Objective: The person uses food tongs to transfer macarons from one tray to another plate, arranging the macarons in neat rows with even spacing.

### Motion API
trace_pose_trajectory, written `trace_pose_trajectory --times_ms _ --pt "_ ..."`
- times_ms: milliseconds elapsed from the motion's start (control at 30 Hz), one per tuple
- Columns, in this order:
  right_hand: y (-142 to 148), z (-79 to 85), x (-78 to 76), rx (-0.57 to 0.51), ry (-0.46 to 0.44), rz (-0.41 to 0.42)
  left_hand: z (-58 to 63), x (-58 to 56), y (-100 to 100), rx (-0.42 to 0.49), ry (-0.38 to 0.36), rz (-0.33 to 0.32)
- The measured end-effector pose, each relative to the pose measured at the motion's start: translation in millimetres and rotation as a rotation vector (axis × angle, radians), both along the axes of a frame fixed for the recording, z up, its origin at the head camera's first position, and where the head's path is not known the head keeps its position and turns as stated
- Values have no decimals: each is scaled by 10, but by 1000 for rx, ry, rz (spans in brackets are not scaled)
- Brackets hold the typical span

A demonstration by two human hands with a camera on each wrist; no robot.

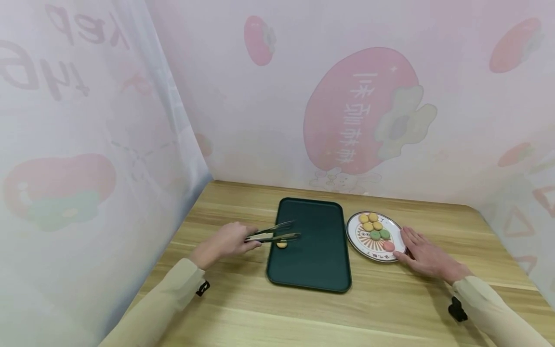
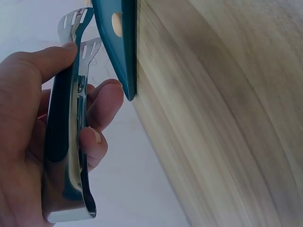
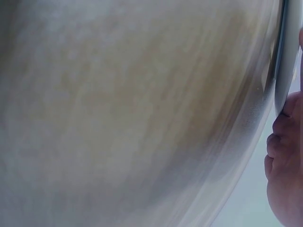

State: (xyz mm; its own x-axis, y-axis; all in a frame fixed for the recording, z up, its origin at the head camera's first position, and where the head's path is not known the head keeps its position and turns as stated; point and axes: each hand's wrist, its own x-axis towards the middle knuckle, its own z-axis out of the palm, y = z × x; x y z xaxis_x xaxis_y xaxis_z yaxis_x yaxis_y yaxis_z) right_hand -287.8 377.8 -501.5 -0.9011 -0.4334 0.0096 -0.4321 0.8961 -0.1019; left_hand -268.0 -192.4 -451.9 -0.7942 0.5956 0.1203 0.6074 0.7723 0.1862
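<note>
My left hand (image 1: 234, 239) grips a pair of metal tongs (image 2: 59, 118) with dark handle panels, thumb on one arm and fingers around the other. The slotted tips stand apart, reaching over the left edge of a dark green tray (image 1: 310, 270). Just below them in the head view, a yellow macaron (image 1: 282, 245) lies on the tray. My right hand (image 1: 427, 255) rests at the right rim of a round white plate (image 1: 353, 231), fingers extended and thumb at its front. The plate bears several yellow macarons (image 1: 367, 226), two green macarons (image 1: 375, 235) and one pink macaron (image 1: 388, 246).
The tray and plate lie side by side on a wooden table (image 1: 260, 318). Printed cloth walls (image 1: 269, 120) rise behind and at the left, close to the table's edges. In the right wrist view, wooden tabletop fills most of the picture.
</note>
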Motion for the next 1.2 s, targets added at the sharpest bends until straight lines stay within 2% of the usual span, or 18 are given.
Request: trace_pose_trajectory --times_ms 200,333,600,900,1200 --pt "5 -12 -3 -1 13 4 9 42 -50 -6 -24 5" --pt "0 -15 2 -3 16 7 -32 53 -82 -19 -42 9" --pt "4 -22 10 -3 18 6 -111 48 -132 -30 18 -15" --pt "7 -18 -5 7 24 3 -69 115 -122 -33 16 -25" --pt "-5 13 9 10 3 0 -67 125 -116 -54 35 -63"
